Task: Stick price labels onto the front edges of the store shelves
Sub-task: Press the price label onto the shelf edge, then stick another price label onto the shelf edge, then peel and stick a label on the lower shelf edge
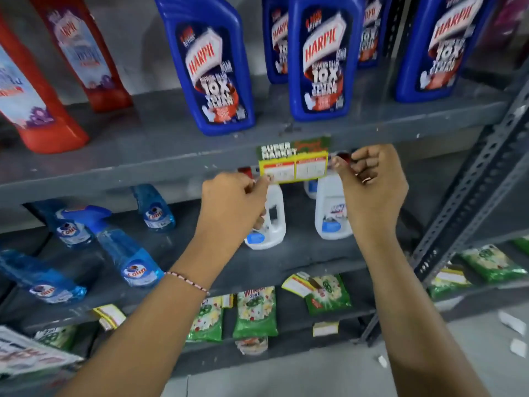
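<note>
A green and yellow price label (pixel 294 161) reading "SUPER MARKET" lies against the front edge of the grey upper shelf (pixel 143 173), below the blue Harpic bottles (pixel 213 67). My left hand (pixel 234 202) pinches the label's lower left corner. My right hand (pixel 369 179) pinches its right edge with thumb and fingertips. The label's lower half hangs below the shelf edge.
Red bottles (pixel 43 110) stand at the upper left. On the middle shelf are blue Colin spray bottles (pixel 123 253) and white jugs (pixel 333 213). Green detergent packets (pixel 254 310) and more labels (pixel 297 285) sit lower down. A perforated grey upright (pixel 469 202) rises at the right.
</note>
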Tool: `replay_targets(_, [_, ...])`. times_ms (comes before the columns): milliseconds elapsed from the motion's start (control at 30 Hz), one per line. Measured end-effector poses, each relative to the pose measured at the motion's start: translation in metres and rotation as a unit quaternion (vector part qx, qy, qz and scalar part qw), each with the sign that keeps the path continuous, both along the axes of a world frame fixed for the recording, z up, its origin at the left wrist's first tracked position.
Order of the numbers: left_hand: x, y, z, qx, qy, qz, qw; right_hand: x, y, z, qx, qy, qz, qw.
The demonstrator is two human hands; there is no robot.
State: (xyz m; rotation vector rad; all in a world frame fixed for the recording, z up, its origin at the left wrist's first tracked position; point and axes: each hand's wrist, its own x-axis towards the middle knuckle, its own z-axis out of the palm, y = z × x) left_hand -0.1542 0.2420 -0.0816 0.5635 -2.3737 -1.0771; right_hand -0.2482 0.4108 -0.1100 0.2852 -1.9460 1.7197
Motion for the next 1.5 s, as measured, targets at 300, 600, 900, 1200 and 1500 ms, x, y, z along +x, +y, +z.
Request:
replay_targets(300, [-0.032,0.027,-0.195,-0.003,-0.207,-0.110,0.972,0.005,0.004,-0.240,0.082,-0.376,0.062,0.921])
replay_targets(600, [-0.043,0.029,-0.257,-0.072,-0.167,-0.110,0.977,0.008,-0.010,-0.294,0.092,-0.385,0.106,0.912])
replay_targets(900, [-0.028,0.039,-0.281,0.103,-0.115,-0.008,0.988,0.002,0.001,-0.273,0.159,-0.292,0.069,0.941])
replay_targets(1200, [-0.032,0.029,-0.272,0.094,-0.177,-0.020,0.979,-0.005,0.007,-0.272,0.152,-0.343,-0.019,0.927])
replay_targets(1500, [0.025,-0.038,-0.286,0.434,-0.147,0.051,0.888,0.051,-0.041,-0.250,0.081,-0.260,-0.100,0.957])
